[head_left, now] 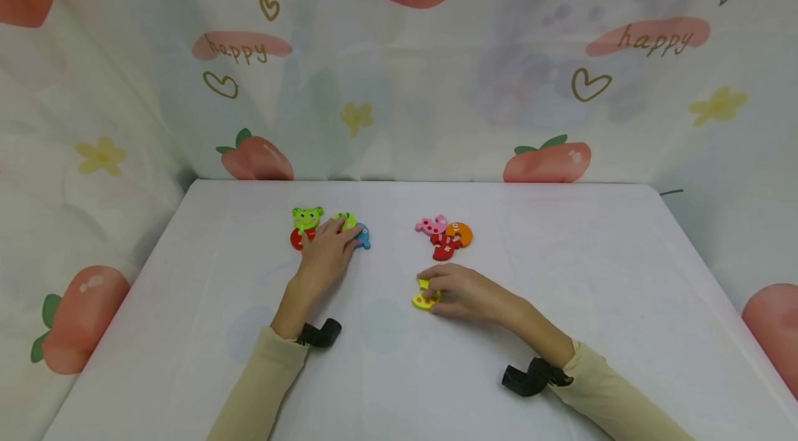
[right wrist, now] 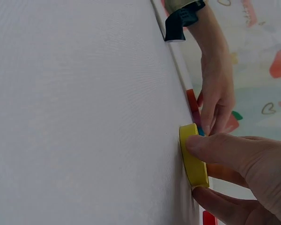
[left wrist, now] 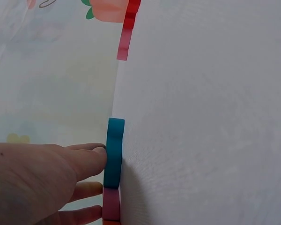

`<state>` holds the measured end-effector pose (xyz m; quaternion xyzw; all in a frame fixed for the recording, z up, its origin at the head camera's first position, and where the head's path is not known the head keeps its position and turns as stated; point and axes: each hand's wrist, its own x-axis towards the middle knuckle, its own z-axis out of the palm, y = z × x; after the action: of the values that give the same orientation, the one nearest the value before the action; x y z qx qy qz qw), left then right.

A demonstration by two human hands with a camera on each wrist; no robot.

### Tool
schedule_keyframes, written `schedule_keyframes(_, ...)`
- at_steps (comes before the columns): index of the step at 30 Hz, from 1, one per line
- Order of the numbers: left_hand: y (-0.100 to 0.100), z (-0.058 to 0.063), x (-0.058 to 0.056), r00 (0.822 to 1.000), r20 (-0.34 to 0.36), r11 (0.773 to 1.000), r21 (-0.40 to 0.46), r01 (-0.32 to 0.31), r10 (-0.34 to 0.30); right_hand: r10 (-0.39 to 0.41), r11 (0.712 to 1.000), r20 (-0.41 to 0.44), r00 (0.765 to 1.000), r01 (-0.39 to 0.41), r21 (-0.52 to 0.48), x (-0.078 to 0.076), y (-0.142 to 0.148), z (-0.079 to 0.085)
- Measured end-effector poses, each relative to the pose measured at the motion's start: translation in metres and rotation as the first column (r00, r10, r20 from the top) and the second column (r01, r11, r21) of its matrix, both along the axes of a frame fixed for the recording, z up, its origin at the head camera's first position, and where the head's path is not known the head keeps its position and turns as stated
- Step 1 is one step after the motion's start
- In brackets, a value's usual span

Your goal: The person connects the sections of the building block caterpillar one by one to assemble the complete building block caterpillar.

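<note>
Near the far left of the table, my left hand (head_left: 323, 255) rests its spread fingers over a cluster of flat painted puzzle pieces. A green frog-faced piece (head_left: 306, 218) and a red piece (head_left: 296, 239) show at its left, a green piece (head_left: 346, 220) and a blue piece (head_left: 364, 237) at its right; the fingers cover the middle. In the left wrist view the thumb meets the side of the blue piece (left wrist: 114, 157). Nearer the front, my right hand (head_left: 470, 293) pinches a yellow puzzle piece (head_left: 425, 302) with orange spots, its thumb on the yellow edge (right wrist: 193, 161) in the right wrist view.
Beyond the right hand lies a second cluster: a pink spotted piece (head_left: 432, 226), an orange round piece (head_left: 463, 233) and a red piece (head_left: 443, 249). A white cloth (head_left: 592, 254) covers the table. Printed curtains (head_left: 411, 81) hang behind and beside it.
</note>
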<state>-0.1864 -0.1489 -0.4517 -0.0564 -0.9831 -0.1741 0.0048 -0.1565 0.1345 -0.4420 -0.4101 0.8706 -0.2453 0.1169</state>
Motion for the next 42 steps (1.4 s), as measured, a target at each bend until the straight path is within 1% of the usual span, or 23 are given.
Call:
schedule_keyframes(4,0.0005,0.0001,-0.0006,1.0,-0.004,1.0,-0.004,0.003,-0.003,0.016,1.0,-0.042,0.999,-0.016,-0.008,0.0002,-0.0008,-0.001)
schedule_keyframes(7,0.0009,0.0004,-0.0003,1.0,0.003,1.0,-0.012,-0.002,0.002,0.027,0.999,-0.056,0.998,-0.028,-0.019,0.0006,-0.0017,-0.0017)
schedule_keyframes(10,0.0007,0.0001,-0.0005,1.0,0.004,1.0,-0.019,-0.004,0.004,0.031,0.999,-0.055,0.998,-0.032,-0.021,0.0009,-0.0025,-0.0026)
schedule_keyframes(15,-0.0002,-0.0007,-0.0004,1.0,0.002,1.0,-0.004,-0.001,0.001,0.019,1.0,-0.057,0.998,-0.021,-0.022,0.0014,-0.0042,-0.0041)
schedule_keyframes(23,-0.0012,-0.0009,-0.0012,1.0,-0.011,1.0,-0.009,0.005,-0.005,0.025,0.999,-0.078,0.997,-0.028,-0.037,0.0007,-0.0044,-0.004)
schedule_keyframes(31,-0.0009,-0.0018,-0.0012,1.0,-0.007,1.0,0.001,0.004,-0.004,0.023,0.999,-0.057,0.998,-0.025,-0.039,-0.0001,-0.0029,-0.0045)
schedule_keyframes(33,-0.0007,-0.0018,-0.0014,1.0,-0.004,1.0,0.003,0.005,-0.005,0.024,0.999,-0.066,0.998,-0.026,-0.035,0.0,-0.0028,-0.0047)
schedule_keyframes(38,-0.0007,-0.0019,-0.0016,1.0,0.001,1.0,0.003,0.004,-0.004,0.042,0.999,-0.126,0.991,-0.045,-0.026,0.0005,-0.0042,-0.0059)
schedule_keyframes(42,-0.0009,-0.0016,-0.0007,1.0,0.001,1.0,0.001,0.004,-0.004,0.044,0.999,-0.143,0.989,-0.048,-0.019,0.0013,-0.0056,-0.007)
